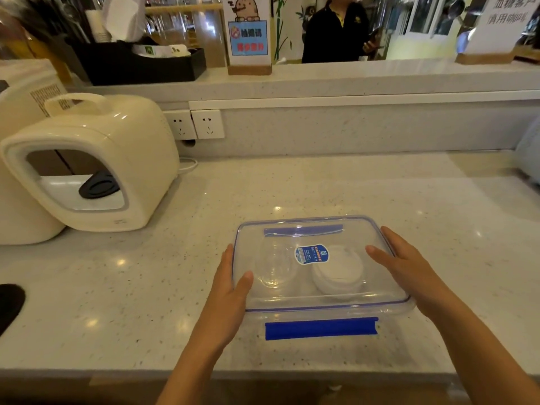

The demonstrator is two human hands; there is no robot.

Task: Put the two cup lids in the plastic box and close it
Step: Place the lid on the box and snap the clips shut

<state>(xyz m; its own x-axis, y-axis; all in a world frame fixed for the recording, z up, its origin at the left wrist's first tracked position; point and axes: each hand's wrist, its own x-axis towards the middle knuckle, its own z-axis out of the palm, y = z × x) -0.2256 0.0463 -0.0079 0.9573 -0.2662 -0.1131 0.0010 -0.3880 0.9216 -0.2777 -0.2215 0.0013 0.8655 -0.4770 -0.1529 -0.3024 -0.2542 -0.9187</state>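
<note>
A clear plastic box (391, 308) with blue seals stands on the counter in front of me, its transparent cover (309, 229) lying on top. Through the cover I see a clear cup lid (273, 268) on the left and a white cup lid (339, 273) on the right, both inside. The front blue latch (320, 328) sticks out flat toward me. My left hand (229, 290) rests on the cover's left edge, thumb on top. My right hand (409, 267) lies on the cover's right edge, fingers spread.
A cream appliance (96, 162) with a handle stands at the left, beside wall sockets (194, 124). A raised ledge (321, 77) behind holds a black organiser (140, 64) and sign stands. A person in black stands beyond it. A dark object (10, 305) lies at far left.
</note>
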